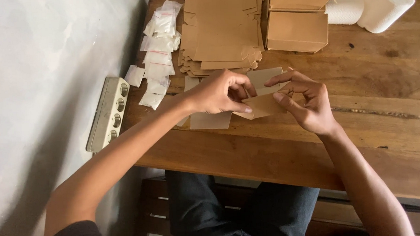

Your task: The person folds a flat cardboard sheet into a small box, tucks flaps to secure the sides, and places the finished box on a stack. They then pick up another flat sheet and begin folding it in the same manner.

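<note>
wooden table [359, 78] carries a stack of flat brown cardboard blanks [220, 32] and folded boxes [298, 29] at its far side. small white sachets [157, 54] lie at the left edge. your left hand [220, 91] and right hand [308, 104] both pinch one brown cardboard piece [265, 104], fingers closed on it, just above the table.

Both forearms reached forward and converged; the left hand [220, 93] and right hand [307, 104] met, fingers curled and pinching, palms facing each other.
</note>
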